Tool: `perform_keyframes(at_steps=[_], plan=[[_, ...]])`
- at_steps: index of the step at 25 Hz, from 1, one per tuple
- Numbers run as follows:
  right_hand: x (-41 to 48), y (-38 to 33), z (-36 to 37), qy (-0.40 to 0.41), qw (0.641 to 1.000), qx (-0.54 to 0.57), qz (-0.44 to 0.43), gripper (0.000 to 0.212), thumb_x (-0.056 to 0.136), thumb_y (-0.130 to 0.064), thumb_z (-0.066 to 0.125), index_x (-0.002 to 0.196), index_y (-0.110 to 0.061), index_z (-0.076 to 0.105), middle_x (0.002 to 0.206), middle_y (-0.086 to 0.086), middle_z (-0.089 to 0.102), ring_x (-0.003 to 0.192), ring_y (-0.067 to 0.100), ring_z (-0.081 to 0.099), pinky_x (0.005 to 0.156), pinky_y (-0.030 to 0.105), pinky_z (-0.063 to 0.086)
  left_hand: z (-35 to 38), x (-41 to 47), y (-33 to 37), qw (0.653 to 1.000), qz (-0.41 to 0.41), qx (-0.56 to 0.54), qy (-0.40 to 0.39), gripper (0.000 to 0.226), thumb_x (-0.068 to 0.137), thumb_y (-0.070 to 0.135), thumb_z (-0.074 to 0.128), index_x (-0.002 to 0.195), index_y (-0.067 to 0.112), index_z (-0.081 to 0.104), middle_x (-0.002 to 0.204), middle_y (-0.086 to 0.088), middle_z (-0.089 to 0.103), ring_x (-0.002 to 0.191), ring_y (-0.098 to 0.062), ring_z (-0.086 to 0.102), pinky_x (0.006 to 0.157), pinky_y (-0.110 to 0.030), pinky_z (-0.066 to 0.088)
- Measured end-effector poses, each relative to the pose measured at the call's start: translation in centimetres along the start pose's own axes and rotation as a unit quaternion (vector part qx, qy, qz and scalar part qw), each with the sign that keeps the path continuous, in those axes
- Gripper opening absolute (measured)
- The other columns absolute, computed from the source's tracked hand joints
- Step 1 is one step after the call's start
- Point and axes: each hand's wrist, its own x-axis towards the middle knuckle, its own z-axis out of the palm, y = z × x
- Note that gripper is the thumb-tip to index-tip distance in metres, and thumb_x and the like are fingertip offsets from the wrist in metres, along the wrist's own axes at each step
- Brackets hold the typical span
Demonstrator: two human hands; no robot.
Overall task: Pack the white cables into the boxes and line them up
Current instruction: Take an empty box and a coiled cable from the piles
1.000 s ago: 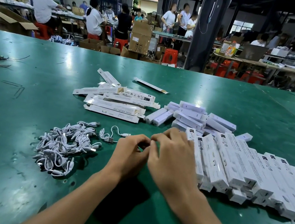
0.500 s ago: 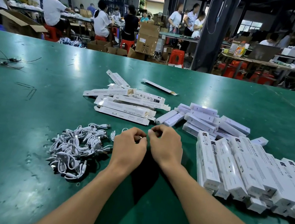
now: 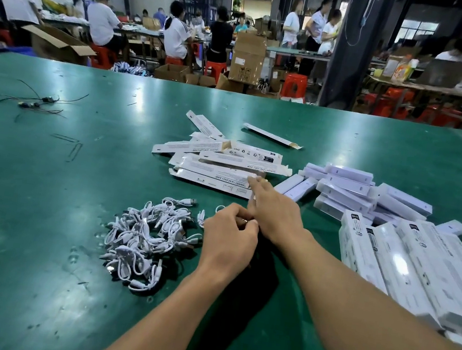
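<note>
A heap of coiled white cables [image 3: 145,238] lies on the green table [image 3: 37,236], left of my hands. My left hand [image 3: 228,241] is curled round one white cable, whose loops [image 3: 202,217] stick out at its left. My right hand [image 3: 273,210] stretches forward with straight fingers, its fingertips touching the near end of the flat white boxes [image 3: 219,167] piled behind. Small white inner boxes [image 3: 349,188] lie in a loose pile at centre right. Packed boxes [image 3: 407,265] lie side by side in a row at the right.
Black wires [image 3: 36,101] lie at the far left of the table. One flat box [image 3: 272,136] lies alone further back. Beyond the table's far edge, people sit on red stools among cardboard cartons [image 3: 247,58], beside a dark pillar [image 3: 348,46].
My right hand has left my left hand and reached forward to the flat boxes. My left hand stays curled round the cable. The camera has moved closer and shifted left.
</note>
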Motion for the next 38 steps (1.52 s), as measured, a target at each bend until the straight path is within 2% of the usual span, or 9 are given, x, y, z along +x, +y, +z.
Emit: perform_keyframes(at_steps=[5, 10, 14, 17, 20, 25, 30, 33, 38], plan=[[-0.8, -0.1, 0.3, 0.062, 0.998, 0.026, -0.014, 0.028, 0.102, -0.037, 0.049, 0.117, -0.020, 0.065, 0.126, 0.000, 0.067, 0.107, 0.029, 0.065, 0.075, 0.036, 0.042, -0.1, -0.2, 0.3, 1.000, -0.008, -0.011, -0.010, 0.008, 0.090, 0.010, 0.060, 0.085, 0.014, 0.065, 0.065, -0.006, 0.069, 0.035, -0.015, 0.054, 0.038, -0.023, 0.043], [-2.1, -0.2, 0.5, 0.155, 0.988, 0.023, -0.015, 0.026, 0.107, -0.027, 0.044, 0.102, -0.013, 0.065, 0.111, 0.004, 0.068, 0.090, 0.036, 0.066, 0.063, 0.033, 0.034, -0.2, -0.4, 0.4, 0.999, -0.007, -0.035, -0.011, 0.011, 0.091, 0.006, 0.060, 0.082, 0.012, 0.063, 0.056, -0.007, 0.065, 0.032, -0.018, 0.054, 0.033, -0.023, 0.041], [-3.6, 0.0, -0.2, 0.254, 0.951, 0.175, 0.008, 0.024, 0.106, -0.023, 0.051, 0.095, -0.010, 0.067, 0.104, 0.003, 0.065, 0.079, 0.029, 0.061, 0.065, 0.037, 0.045, -0.2, -0.1, 0.2, 0.999, 0.002, -0.037, 0.005, 0.012, 0.095, 0.013, 0.060, 0.085, 0.018, 0.065, 0.059, -0.004, 0.066, 0.037, -0.020, 0.057, 0.041, -0.034, 0.051], [-5.5, -0.2, -1.5, 0.273, 0.902, 0.324, 0.083, 0.029, 0.104, -0.021, 0.053, 0.077, -0.022, 0.063, 0.076, -0.005, 0.064, 0.065, 0.013, 0.057, 0.067, 0.030, 0.045, -0.1, -0.3, 0.6, 0.998, -0.014, -0.051, 0.022, 0.016, 0.098, 0.029, 0.060, 0.088, 0.018, 0.066, 0.074, -0.005, 0.072, 0.056, -0.025, 0.067, 0.062, -0.049, 0.060], [-8.1, -0.3, -2.5, 0.214, 0.830, 0.471, 0.208, 0.026, 0.104, -0.027, 0.055, 0.082, -0.022, 0.068, 0.054, -0.001, 0.064, 0.042, 0.014, 0.059, 0.045, 0.023, 0.045, -0.3, -0.7, 1.2, 0.994, -0.034, -0.102, 0.011, 0.026, 0.099, 0.041, 0.057, 0.092, 0.017, 0.065, 0.077, -0.006, 0.072, 0.054, -0.023, 0.071, 0.050, -0.040, 0.059], [-12.5, -0.3, -4.0, 0.053, 0.674, 0.687, 0.265, 0.026, 0.105, -0.020, 0.055, 0.088, -0.007, 0.070, 0.059, 0.005, 0.065, 0.042, 0.012, 0.048, 0.040, 0.026, 0.041, -0.3, -1.1, 2.0, 0.972, -0.090, -0.201, -0.076, 0.035, 0.098, 0.043, 0.059, 0.095, 0.010, 0.071, 0.088, -0.004, 0.078, 0.084, -0.026, 0.075, 0.076, -0.038, 0.059], [-14.2, 0.1, -5.3, 0.014, 0.595, 0.756, 0.274, 0.020, 0.102, -0.018, 0.057, 0.089, -0.007, 0.067, 0.058, -0.002, 0.044, 0.039, 0.006, 0.034, 0.034, 0.020, 0.028, -0.8, -1.8, 3.0, 0.862, -0.181, -0.397, -0.258, 0.056, 0.082, 0.043, 0.069, 0.125, 0.008, 0.063, 0.119, -0.009, 0.073, 0.111, -0.026, 0.070, 0.094, -0.041, 0.055], [-14.3, 0.3, -5.2, 0.034, 0.595, 0.754, 0.275, 0.021, 0.103, -0.020, 0.056, 0.091, -0.007, 0.068, 0.058, -0.002, 0.041, 0.040, 0.007, 0.035, 0.035, 0.020, 0.029, -0.9, -2.0, 3.2, 0.849, -0.176, -0.426, -0.259, 0.052, 0.078, 0.034, 0.072, 0.120, 0.003, 0.066, 0.120, -0.014, 0.072, 0.109, -0.025, 0.070, 0.087, -0.036, 0.060], [-14.8, 0.3, -4.5, 0.071, 0.677, 0.705, 0.197, 0.027, 0.105, -0.024, 0.054, 0.094, -0.013, 0.077, 0.062, 0.003, 0.057, 0.046, 0.013, 0.047, 0.041, 0.026, 0.041, -0.6, -1.9, 3.1, 0.866, -0.183, -0.432, -0.175, 0.049, 0.069, 0.038, 0.080, 0.099, 0.001, 0.070, 0.102, -0.021, 0.075, 0.086, -0.027, 0.075, 0.068, -0.031, 0.060]])
